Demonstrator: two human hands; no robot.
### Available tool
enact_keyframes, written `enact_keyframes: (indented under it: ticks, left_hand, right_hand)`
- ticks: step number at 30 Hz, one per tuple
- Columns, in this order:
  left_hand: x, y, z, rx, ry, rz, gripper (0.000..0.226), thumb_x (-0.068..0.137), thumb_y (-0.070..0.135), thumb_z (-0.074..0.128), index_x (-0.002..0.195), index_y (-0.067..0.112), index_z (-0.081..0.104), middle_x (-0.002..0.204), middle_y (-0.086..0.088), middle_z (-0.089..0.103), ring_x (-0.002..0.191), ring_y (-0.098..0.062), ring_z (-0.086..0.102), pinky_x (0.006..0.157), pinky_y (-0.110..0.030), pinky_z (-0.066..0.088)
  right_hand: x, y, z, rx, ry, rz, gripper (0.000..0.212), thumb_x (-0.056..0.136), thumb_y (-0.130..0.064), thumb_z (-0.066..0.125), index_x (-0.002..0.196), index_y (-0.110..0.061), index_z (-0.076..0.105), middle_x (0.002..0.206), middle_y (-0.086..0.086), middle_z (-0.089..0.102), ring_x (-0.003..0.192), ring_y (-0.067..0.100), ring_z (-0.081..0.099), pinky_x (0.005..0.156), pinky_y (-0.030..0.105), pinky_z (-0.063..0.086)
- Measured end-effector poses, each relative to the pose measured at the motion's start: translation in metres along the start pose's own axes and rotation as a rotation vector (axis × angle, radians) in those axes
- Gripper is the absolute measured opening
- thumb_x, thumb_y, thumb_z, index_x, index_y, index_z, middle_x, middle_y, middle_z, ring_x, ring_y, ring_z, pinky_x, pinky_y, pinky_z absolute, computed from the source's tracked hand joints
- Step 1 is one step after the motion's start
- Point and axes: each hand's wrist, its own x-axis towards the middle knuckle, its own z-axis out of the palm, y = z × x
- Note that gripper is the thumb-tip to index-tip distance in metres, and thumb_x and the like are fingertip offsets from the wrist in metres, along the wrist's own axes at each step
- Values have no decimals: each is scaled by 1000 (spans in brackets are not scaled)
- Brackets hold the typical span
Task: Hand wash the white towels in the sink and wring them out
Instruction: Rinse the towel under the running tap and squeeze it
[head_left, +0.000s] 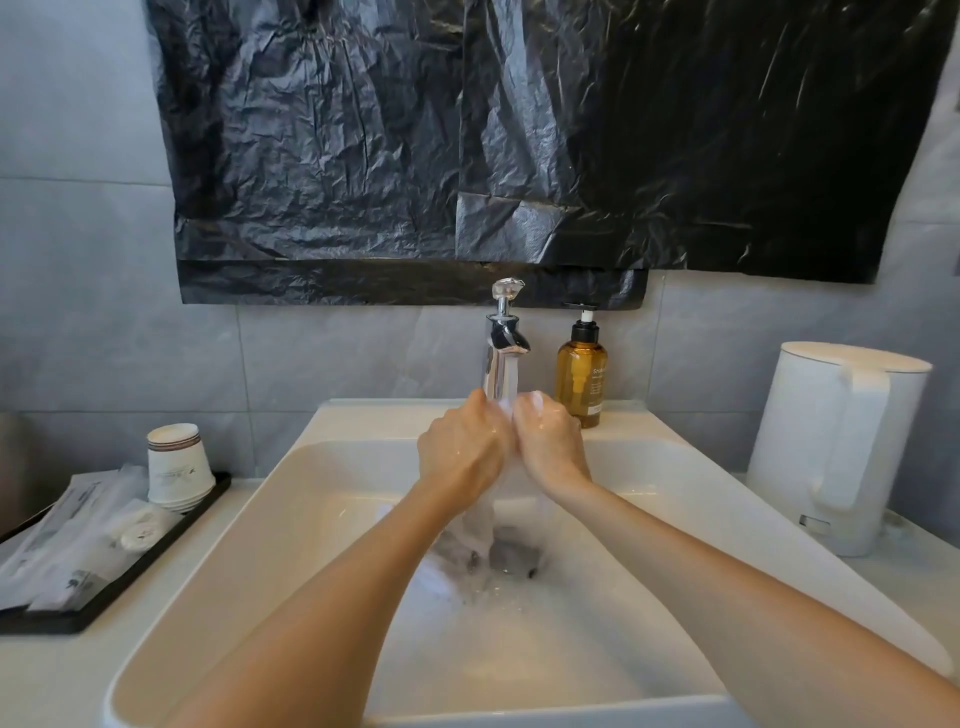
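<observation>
Over the middle of the white sink (332, 467), my left hand (462, 447) and my right hand (550, 444) are side by side, knuckles up, both gripping a wet white towel (480, 525). The towel hangs in a blurred, twisted strand from between the hands down toward the drain (514, 556). Water runs off it and splashes in the basin. The hands are just under the spout of the chrome faucet (504, 348). Most of the towel is hidden inside the fists.
An amber pump bottle (582, 374) stands right of the faucet. A white kettle (836, 447) sits on the counter at right. At left, a black tray (130, 571) holds paper cups (176, 467) and wrapped toiletries. Black plastic sheeting (519, 145) covers the wall above.
</observation>
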Motion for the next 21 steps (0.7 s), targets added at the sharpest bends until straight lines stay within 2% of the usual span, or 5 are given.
enact_keyframes:
  ticks: [4,9,11,14,21]
  left_hand:
    - [2,-1,-1,-6,-48,17,32,100,40,25,94,18,47,101,-10,64,84,-32,51,75,-39,39]
    - [4,3,-11,-518,-259,88,59,95,63,33,137,22,38,133,-3,54,112,-21,56,95,-39,46]
    - [1,4,-13,-650,-380,70,79,88,59,56,149,26,19,143,-1,45,118,-19,54,94,-33,46]
    - [0,1,-10,-497,-533,49,122,71,42,84,154,30,-5,153,-2,28,133,-24,40,98,-29,37]
    - [12,-14,-18,-270,-634,-62,91,66,38,87,141,21,38,133,-4,51,113,-22,54,101,-38,47]
  right_hand:
    - [3,0,-10,-140,-44,16,32,100,-23,35,84,-10,60,87,10,59,86,32,56,66,33,38]
    - [14,-11,-28,347,34,247,30,101,-32,37,81,-18,56,78,6,59,72,19,57,55,25,44]
    - [21,-16,-37,421,117,308,30,100,-34,38,94,-13,59,87,8,62,80,24,60,61,29,48]
    - [35,-11,-50,488,227,351,36,100,-40,38,105,-11,59,109,13,64,102,32,60,88,42,51]
    - [43,21,-72,373,417,335,18,95,-36,56,99,-19,50,102,5,58,91,21,54,78,35,48]
